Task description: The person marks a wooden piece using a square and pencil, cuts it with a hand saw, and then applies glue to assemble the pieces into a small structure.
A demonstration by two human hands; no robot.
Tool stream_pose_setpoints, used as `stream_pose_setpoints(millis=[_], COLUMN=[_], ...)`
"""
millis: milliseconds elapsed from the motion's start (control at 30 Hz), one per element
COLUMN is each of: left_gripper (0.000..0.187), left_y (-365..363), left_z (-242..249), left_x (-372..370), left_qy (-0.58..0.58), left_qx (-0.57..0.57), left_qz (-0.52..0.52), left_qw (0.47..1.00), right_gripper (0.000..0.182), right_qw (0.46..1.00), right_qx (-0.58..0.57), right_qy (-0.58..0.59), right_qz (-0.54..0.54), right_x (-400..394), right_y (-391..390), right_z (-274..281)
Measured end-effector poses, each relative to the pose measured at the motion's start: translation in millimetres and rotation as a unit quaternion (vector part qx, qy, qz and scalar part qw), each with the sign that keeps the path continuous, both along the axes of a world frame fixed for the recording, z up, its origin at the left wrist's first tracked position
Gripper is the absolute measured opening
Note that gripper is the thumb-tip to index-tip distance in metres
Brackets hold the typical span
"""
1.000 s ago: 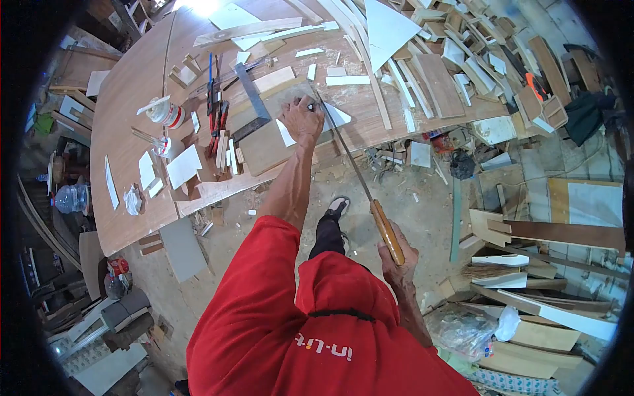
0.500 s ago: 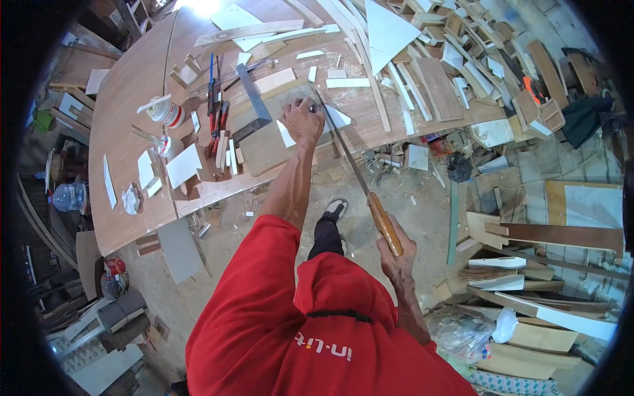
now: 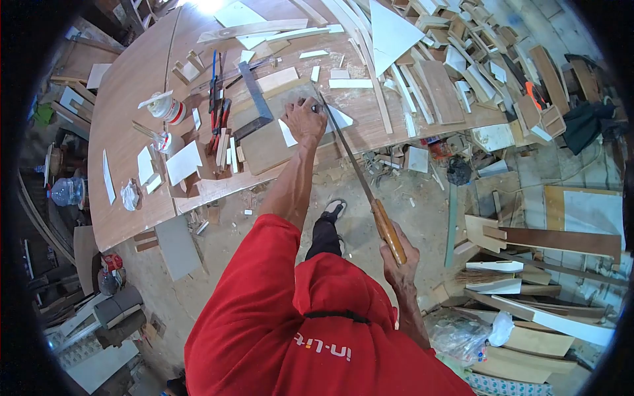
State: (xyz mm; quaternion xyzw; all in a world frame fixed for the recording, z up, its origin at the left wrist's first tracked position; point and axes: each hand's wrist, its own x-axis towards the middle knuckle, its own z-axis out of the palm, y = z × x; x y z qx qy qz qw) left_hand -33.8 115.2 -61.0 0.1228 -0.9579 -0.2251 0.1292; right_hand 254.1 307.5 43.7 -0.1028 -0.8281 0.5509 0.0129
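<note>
My left hand (image 3: 305, 121) presses down with curled fingers on a white-faced board piece (image 3: 340, 120) near the table edge. Parts of that piece show on both sides of the hand; the rest is hidden under it. In my right hand (image 3: 403, 256) is a handsaw (image 3: 356, 162), gripped by its brown wooden handle. Its long thin blade slants up and left, crossing the table edge beside the white piece, with the tip close to my left fingers. Left of that hand, a try square (image 3: 254, 99) rests on a flat board (image 3: 264, 146).
On the brown table (image 3: 125, 86) are a white tub (image 3: 168, 109), a cup with brushes (image 3: 166, 144), red-handled clamps (image 3: 220, 122) and white offcuts. Wood strips and brackets (image 3: 439, 92) crowd its right side. Scraps litter the floor; boards (image 3: 541, 317) are stacked at lower right.
The handsaw and my right hand have shifted slightly down and right, toward me. My left hand stays on the white piece; the whole view has moved only a little.
</note>
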Motion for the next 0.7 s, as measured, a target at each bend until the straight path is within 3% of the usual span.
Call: stream_pose_setpoints(millis=[100, 700], left_gripper=[0.021, 0.031], left_y=[-1, 0], left_z=[-7, -2], left_x=[-2, -2], left_qy=[0.031, 0.01], left_qx=[0.015, 0.014], left_qz=[0.005, -0.019], left_qw=[0.999, 1.0], right_gripper=[0.046, 0.047], right_qw=[0.999, 1.0], right_qx=[-0.002, -0.004], right_qy=[-0.041, -0.021], right_qz=[0.0, 0.007], right_x=[-13, -4], right_y=[-3, -1], right_z=[7, 6])
